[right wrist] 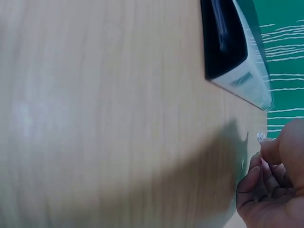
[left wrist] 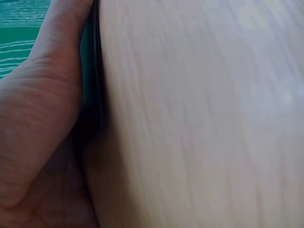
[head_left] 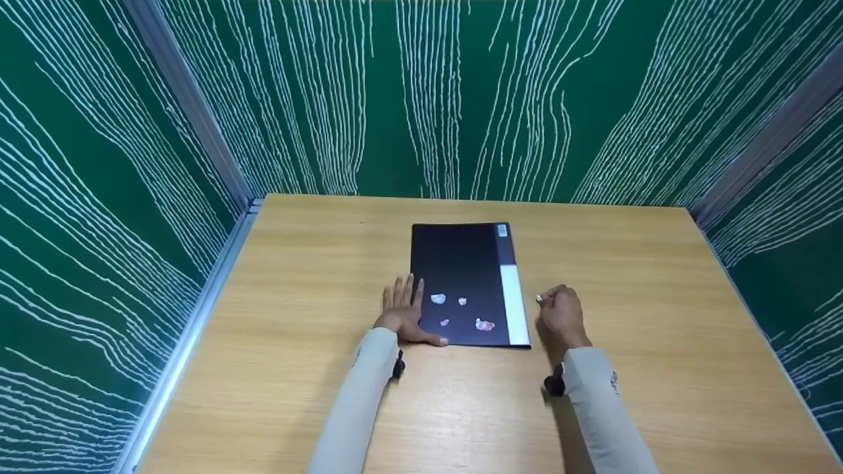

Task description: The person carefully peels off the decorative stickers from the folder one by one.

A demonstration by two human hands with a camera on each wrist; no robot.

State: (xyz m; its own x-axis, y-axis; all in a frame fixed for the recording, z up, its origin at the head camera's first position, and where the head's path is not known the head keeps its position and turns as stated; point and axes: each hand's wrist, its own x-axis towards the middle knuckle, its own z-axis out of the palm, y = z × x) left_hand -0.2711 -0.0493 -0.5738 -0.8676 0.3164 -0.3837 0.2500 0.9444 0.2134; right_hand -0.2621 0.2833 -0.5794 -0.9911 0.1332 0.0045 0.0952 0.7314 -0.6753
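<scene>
A black folder [head_left: 454, 257] lies on the wooden table, with several small stickers on the lower part of its cover, among them a pinkish one [head_left: 485, 324]. My left hand [head_left: 403, 315] rests flat with spread fingers on its lower left edge, the thumb along the bottom. In the left wrist view that thumb side [left wrist: 42, 104] lies against the folder's dark edge. To the right of the folder, my right hand [head_left: 563, 313] pinches a tiny whitish sticker [right wrist: 261, 137] between thumb and finger. Its other fingers are curled in.
A white strip [head_left: 514, 303] and a small barcode label [head_left: 502, 230] run along the folder's right side. The wooden table [head_left: 316, 276] extends around it. Green walls with white wavy lines [head_left: 435, 99] stand behind and at both sides, framed by metal posts [head_left: 191, 99].
</scene>
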